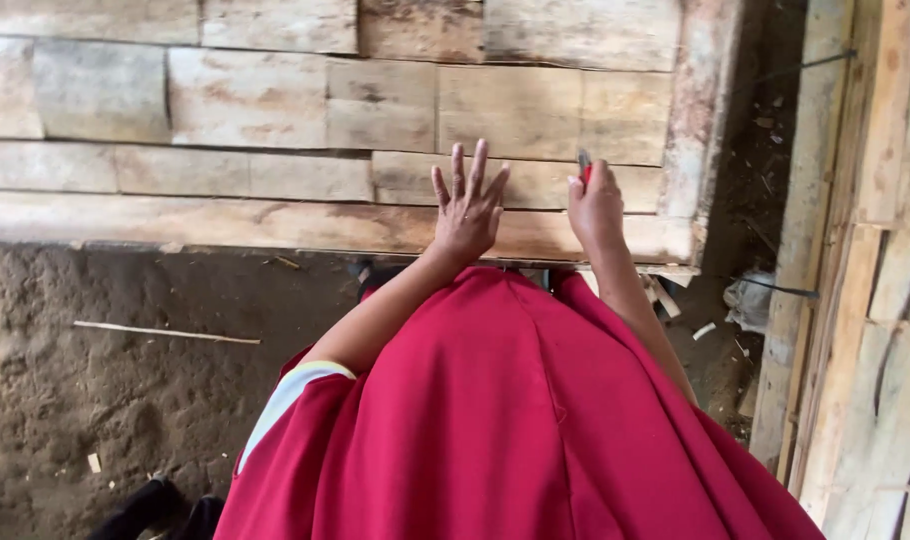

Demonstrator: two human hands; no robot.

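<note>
Your red garment [515,420] filling foreground; left hand [467,205] pressing splayed on rough pale planks [275,100]; right hand [595,205] gripping red pencil [584,166].

The person wears a big loose top [515,420] in bright red. It falls in soft folds and has a seam running down the front. The short sleeve [290,395] on the left arm has a pale band with thin stripes at its edge. Both arms are bare below the sleeves. The left hand [467,210] and right hand [595,205] wear no gloves or rings.
</note>
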